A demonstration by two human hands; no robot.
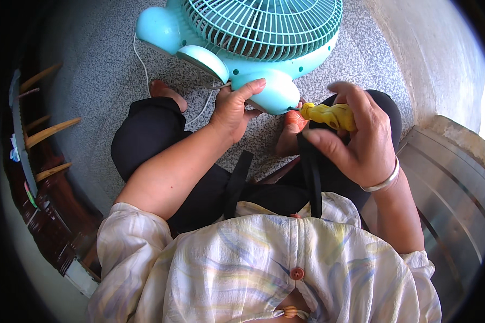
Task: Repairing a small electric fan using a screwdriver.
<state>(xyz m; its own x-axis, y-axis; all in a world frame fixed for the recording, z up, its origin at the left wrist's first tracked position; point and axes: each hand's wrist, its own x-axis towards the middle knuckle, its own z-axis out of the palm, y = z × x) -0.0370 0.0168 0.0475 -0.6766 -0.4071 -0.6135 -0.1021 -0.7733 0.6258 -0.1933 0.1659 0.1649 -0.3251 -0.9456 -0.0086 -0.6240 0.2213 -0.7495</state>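
Observation:
A turquoise electric fan (302, 65) with a round wire grille lies tilted in front of me. My left hand (233, 110) is closed on its near rounded foot (275, 92), thumb on top and fingers underneath. A screwdriver (328, 114) with a yellow handle points left, its dark shaft meeting the right end of that foot; the tip is hidden. My right hand (355, 129) is loosely curled round the handle, thumb and index finger apart from it, while the handle's butt sits against the other fingers or palm. Which of these presses on it is not visible.
A white cord (144, 67) runs from the fan over the speckled floor (205, 89). My bent knees and feet flank the work. A pale wall (425, 48) and metal panel (442, 177) stand at right; dark wooden furniture (54, 199) with jutting pegs is at left.

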